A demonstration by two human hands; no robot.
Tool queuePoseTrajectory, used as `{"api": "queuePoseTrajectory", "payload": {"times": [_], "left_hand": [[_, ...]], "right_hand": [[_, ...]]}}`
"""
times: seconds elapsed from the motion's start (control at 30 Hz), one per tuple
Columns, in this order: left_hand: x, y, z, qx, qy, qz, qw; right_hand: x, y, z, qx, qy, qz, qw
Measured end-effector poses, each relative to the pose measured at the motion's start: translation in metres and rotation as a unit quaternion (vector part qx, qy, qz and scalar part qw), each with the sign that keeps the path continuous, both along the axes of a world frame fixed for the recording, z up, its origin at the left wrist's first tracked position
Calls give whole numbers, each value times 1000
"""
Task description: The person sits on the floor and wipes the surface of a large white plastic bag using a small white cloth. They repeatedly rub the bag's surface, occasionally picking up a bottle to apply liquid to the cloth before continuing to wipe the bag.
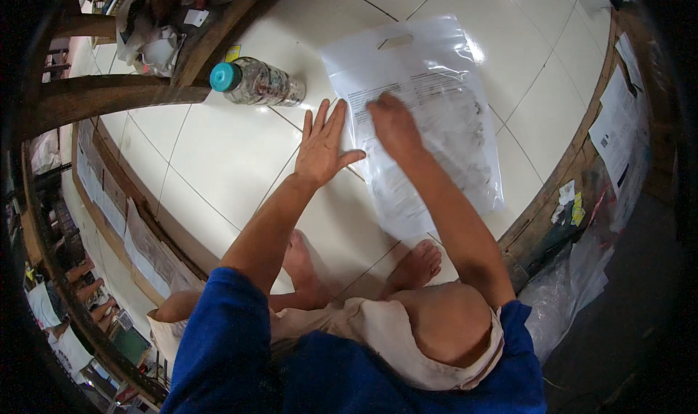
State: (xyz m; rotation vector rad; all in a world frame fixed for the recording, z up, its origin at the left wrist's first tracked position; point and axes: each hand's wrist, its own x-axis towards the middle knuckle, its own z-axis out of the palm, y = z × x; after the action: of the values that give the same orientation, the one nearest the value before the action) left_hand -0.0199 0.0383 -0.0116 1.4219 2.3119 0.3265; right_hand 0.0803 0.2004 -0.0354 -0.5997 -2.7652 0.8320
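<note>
A white and clear plastic bag (454, 137) with a cut-out handle at its far end lies flat on the tiled floor. Fine print and dark smudges cover part of it. Over its upper left part, my right hand (395, 126) is closed with curled fingers, slightly blurred; whether anything is inside them is hidden. Fingers spread, my left hand (320, 150) rests flat at the bag's left edge, partly on the tiles. Beyond it, on its side, lies a see-through bottle (267, 83) with a teal lid.
Dark wooden beams (109, 102) stand at the left, with cluttered items above. A wooden edge (556, 177) runs along the right, with papers (618, 123) and crumpled clear plastic (556, 297) beside it. My bare feet (414, 268) are near the bag's lower edge.
</note>
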Motion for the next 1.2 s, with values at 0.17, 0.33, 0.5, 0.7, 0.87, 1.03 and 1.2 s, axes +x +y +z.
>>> {"api": "queuePoseTrajectory", "payload": {"times": [0.17,0.33,0.5,0.7,0.87,1.03,1.2], "left_hand": [[-3,-5,-5,31,-6,6,999],[-1,-6,-3,5,-8,4,1000],[2,-3,3,14,2,19,1000],[6,-3,3,-12,-1,23,1000],[12,-1,2,15,7,36,999],[16,-5,-9,19,26,33,999],[19,-3,-4,26,31,34,999]], "right_hand": [[18,13,-8,19,-16,0,1000],[14,-22,3,-22,8,-1,1000],[23,38,5,-42,2,-127,991],[-8,-44,1,-49,35,26,998],[17,34,-12,6,34,-134,990],[-2,-8,-12,53,-35,-16,998],[7,3,-1,43,-147,-68,986]]}}
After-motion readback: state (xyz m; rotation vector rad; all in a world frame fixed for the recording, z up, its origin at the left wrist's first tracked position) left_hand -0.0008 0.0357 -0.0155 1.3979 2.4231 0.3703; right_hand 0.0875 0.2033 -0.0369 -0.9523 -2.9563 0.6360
